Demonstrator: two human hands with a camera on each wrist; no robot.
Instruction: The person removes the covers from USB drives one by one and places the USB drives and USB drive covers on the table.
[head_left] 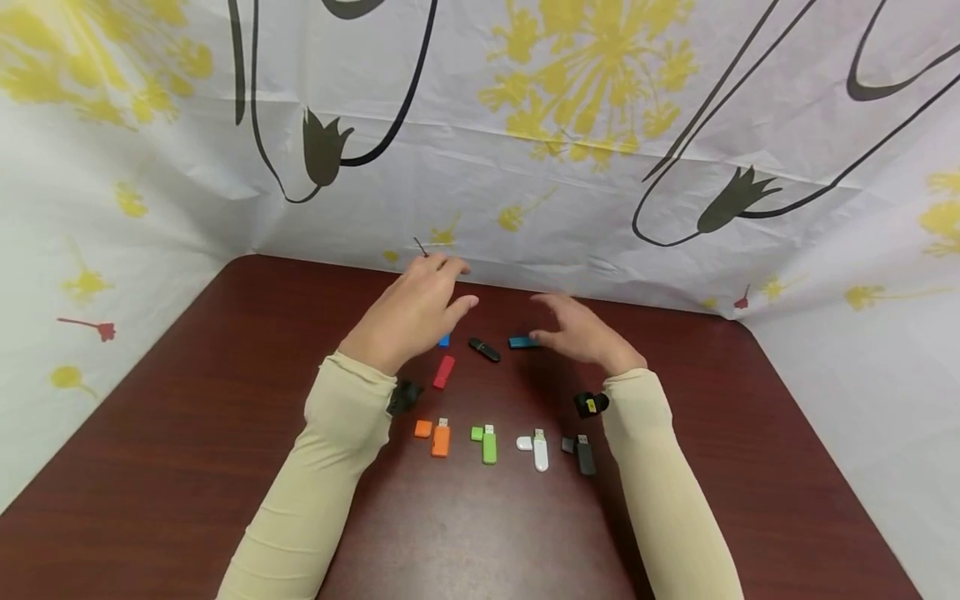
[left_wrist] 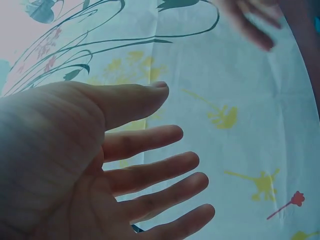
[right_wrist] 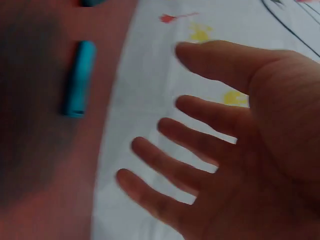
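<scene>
Possibly, the teal, bar-shaped, plastic-looking USB stick (head_left: 521, 342) on the glossy red-brown table (head_left: 480, 533) could be knocked askew if the right hand (head_left: 579, 332) were lowered carelessly. The small bright-blue stick (head_left: 444, 341), partly hidden by the left hand (head_left: 416, 310), could be brushed unseen. Both hands are held with fingers spread and thumbs apart; nothing is gripped, and the teal stick is left untouched.

On the reddish-brown table (head_left: 750, 467) lie 4 uncapped USB sticks (head_left: 489, 448), 4 caps (head_left: 423, 429) and 4 more pieces (head_left: 444, 372).
</scene>
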